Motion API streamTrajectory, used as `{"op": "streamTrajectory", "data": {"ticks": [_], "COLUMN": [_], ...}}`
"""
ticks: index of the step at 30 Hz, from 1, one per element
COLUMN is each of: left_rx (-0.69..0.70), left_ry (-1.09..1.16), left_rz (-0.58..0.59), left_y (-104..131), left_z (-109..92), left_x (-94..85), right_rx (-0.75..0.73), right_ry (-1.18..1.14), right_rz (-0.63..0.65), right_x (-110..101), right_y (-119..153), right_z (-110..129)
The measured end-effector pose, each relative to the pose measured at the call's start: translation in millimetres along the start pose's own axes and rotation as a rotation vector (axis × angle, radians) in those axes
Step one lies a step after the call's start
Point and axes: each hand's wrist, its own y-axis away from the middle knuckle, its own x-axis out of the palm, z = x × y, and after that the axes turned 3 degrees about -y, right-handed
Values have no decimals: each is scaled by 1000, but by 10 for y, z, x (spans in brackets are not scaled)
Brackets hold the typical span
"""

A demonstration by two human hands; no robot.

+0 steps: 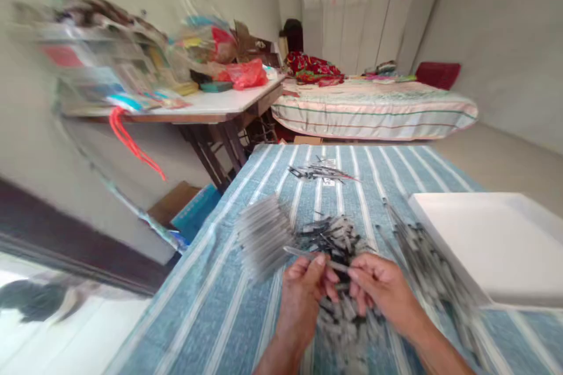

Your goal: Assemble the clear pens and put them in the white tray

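A slim translucent pen barrel (297,252) is held nearly level, its left end sticking out past my left hand (303,290). My left hand pinches it between thumb and fingers near its middle. At its right end, the fingertips of my right hand (382,288) are closed on it; whether they hold a second small part there is hidden. Beneath both hands spreads a loose pile of small black and clear pen parts (334,234). To the left lies a blurred stack of clear barrels (264,237). Long thin dark-and-grey pieces, seemingly pens or refills (428,261), lie in a bunch to the right.
A white tray (488,246) stands at the right on the blue striped cloth (211,299). Farther back lies a small heap of thin dark pieces (319,173). A cluttered side table (211,108) is at the left, a bed (373,108) beyond.
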Motion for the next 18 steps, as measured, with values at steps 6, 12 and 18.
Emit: {"op": "streamTrajectory", "data": {"ticks": [6, 12, 18], "left_rx": [-2, 0, 13], "left_ry": [10, 13, 1], "left_rz": [-6, -3, -12], "left_y": [18, -6, -16], "left_z": [-7, -5, 4], "left_x": [-9, -18, -15], "right_rx": [24, 45, 106], "right_ry": [-8, -69, -85], "right_rz": [-32, -9, 22], "right_x": [-8, 2, 10], "right_y": [3, -1, -17], "right_z": [-14, -5, -27]}}
